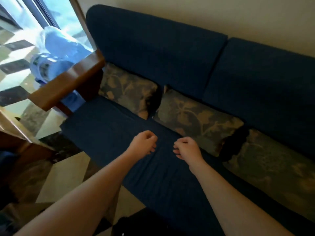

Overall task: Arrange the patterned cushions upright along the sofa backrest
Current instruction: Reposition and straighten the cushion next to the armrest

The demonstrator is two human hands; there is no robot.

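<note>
Fingers (178,143) of left hand (142,143) and right hand (187,149) curled, empty; patterned cushions (197,116) just beyond, against backrest (153,48).

Daylight pours in from the window (56,19) at upper left, blown out and bluish there. The sofa (153,48) sits dim, darkest toward its right end. Detail is soft throughout, and straight edges bow near the borders.

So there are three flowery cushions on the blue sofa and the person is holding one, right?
Not quite. The head view shows the left cushion, middle cushion and right cushion on the blue sofa, but neither hand holds one: the left hand and right hand are curled, empty, above the seat.
</note>
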